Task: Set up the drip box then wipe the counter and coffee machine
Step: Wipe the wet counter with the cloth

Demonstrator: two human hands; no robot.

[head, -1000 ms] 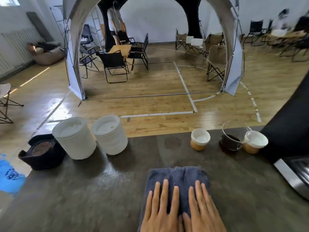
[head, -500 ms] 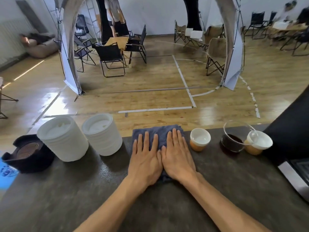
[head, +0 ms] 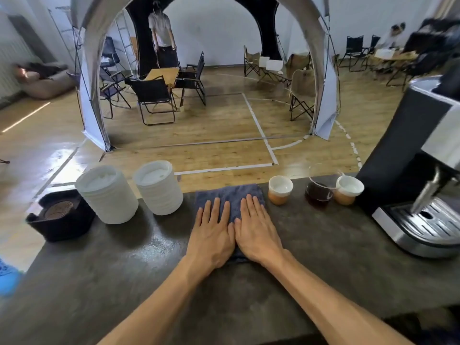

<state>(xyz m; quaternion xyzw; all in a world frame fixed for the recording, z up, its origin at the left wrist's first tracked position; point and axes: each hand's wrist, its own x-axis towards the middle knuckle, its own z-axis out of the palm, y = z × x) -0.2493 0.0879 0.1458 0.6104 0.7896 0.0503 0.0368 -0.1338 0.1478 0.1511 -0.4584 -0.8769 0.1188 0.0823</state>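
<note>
A folded grey-blue cloth lies on the dark counter, its far end at the counter's far edge. My left hand and my right hand rest flat on it side by side, fingers stretched out, pressing rather than gripping. The black drip box with a round grille on top sits at the counter's far left corner. On the right stands the black and silver coffee machine, with its slotted steel drip tray facing me.
Two stacks of white lids stand left of the cloth. To its right are a white cup, a glass carafe of dark coffee and a second white cup. Beyond the counter: wooden floor, chairs, a person.
Both hands slid the cloth from the counter's near side to its far edge. Over the last half second they barely moved. The view swung right and the coffee machine came into sight.
</note>
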